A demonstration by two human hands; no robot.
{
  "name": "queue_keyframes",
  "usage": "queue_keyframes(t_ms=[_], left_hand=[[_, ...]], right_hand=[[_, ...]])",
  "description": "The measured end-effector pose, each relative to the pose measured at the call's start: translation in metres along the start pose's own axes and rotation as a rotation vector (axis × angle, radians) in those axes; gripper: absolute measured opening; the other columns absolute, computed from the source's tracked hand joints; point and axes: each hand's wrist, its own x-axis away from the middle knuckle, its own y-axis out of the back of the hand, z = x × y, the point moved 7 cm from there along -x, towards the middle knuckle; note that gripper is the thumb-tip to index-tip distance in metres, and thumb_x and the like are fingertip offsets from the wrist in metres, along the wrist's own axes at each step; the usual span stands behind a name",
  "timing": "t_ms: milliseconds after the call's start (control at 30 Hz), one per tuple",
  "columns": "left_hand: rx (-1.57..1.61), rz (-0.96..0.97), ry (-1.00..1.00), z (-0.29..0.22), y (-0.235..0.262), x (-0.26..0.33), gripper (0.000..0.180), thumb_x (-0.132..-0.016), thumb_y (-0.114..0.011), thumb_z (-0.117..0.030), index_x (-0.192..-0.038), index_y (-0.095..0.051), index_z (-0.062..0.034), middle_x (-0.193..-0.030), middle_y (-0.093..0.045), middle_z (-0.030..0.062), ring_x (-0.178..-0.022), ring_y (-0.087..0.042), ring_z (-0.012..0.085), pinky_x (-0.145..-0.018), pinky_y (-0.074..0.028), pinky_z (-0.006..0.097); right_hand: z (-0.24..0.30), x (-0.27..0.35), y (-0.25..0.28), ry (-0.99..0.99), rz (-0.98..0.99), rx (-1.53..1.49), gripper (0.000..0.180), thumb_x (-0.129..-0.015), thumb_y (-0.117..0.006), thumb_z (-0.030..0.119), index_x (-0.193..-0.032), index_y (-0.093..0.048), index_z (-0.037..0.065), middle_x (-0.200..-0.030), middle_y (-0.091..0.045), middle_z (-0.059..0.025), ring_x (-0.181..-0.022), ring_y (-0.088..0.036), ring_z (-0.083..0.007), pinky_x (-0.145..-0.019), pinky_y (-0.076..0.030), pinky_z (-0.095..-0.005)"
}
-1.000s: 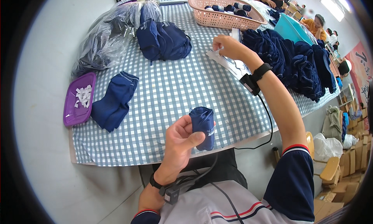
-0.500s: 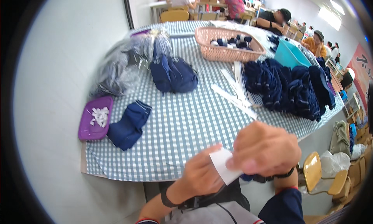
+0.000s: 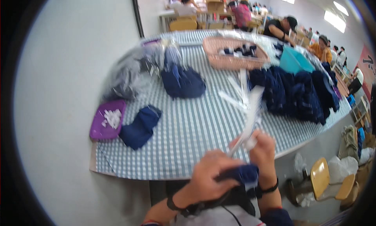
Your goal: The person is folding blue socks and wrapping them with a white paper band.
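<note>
A matt checked tablecloth [image 3: 184, 136] of woven-looking fabric covers the table [image 3: 93, 161]. By its near edge: a smooth paper strip [image 3: 253, 108] and a navy cloth roll [image 3: 239, 173]. Toward the left edge, glossy clear film wraps a bundle [image 3: 129, 75] above a smooth plastic tray [image 3: 98, 129]; toward the far edge, a perforated plastic basket [image 3: 235, 64].

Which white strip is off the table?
The white strip raised at the right hand; the other strips lie on the checked tablecloth, left of the navy pile.
</note>
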Motion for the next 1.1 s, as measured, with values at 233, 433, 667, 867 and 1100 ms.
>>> queue_keyframes(t_ms=[233,433,667,867,1100], left_hand=[[0.994,-0.243,0.667,0.076,-0.011,0.012,0.04,-0.09,-0.075,-0.005,-0.125,-0.06,0.0078,-0.111,-0.072,0.0118,-0.101,-0.069,0.0154,-0.089,-0.056,0.028],[1.321,-0.249,0.556,0.086,-0.022,0.031,0.036,-0.101,-0.056,-0.009,-0.135,-0.056,0.0049,-0.12,-0.069,0.0097,-0.109,-0.067,0.0169,-0.096,-0.051,0.03],[1.4,-0.176,0.621,0.083,-0.023,0.028,0.049,-0.097,-0.067,-0.021,-0.135,-0.053,0.0063,-0.121,-0.071,0.015,-0.105,-0.072,0.0179,-0.095,-0.057,0.031],[1.453,-0.242,0.716,0.088,-0.025,0.026,0.044,-0.095,-0.072,-0.01,-0.131,-0.054,0.0066,-0.109,-0.074,0.0141,-0.092,-0.076,0.0162,-0.079,-0.064,0.026],[1.325,-0.244,0.792,0.089,-0.024,0.017,0.041,-0.094,-0.074,-0.011,-0.128,-0.06,0.0053,-0.105,-0.074,0.0115,-0.087,-0.075,0.0148,-0.075,-0.063,0.025]], right_hand=[[0.072,-0.01,-0.01,0.511,0.121,0.33,0.032,-0.088,-0.063,-0.007,-0.119,-0.069,0.0,-0.092,-0.066,-0.0084,-0.078,-0.064,-0.0175,-0.069,-0.05,-0.0278],[0.039,-0.005,-0.032,0.058,0.147,0.473,0.056,-0.079,-0.065,-0.012,-0.134,-0.062,0.001,-0.078,-0.063,-0.0027,-0.071,-0.056,-0.008,-0.067,-0.046,-0.0229],[0.032,-0.004,-0.026,0.014,0.172,0.375,0.063,-0.078,-0.071,-0.012,-0.138,-0.057,0.004,-0.082,-0.069,-0.0085,-0.073,-0.067,-0.0156,-0.072,-0.055,-0.0291],[0.026,-0.007,-0.02,-0.055,0.176,0.374,0.066,-0.075,-0.073,-0.011,-0.137,-0.058,0.005,-0.084,-0.07,-0.0082,-0.073,-0.067,-0.016,-0.072,-0.055,-0.0281],[0.035,0.0,-0.021,0.424,-0.008,0.582,0.038,-0.07,-0.078,-0.01,-0.106,-0.075,0.002,-0.082,-0.072,-0.0086,-0.075,-0.07,-0.018,-0.07,-0.054,-0.0268]])
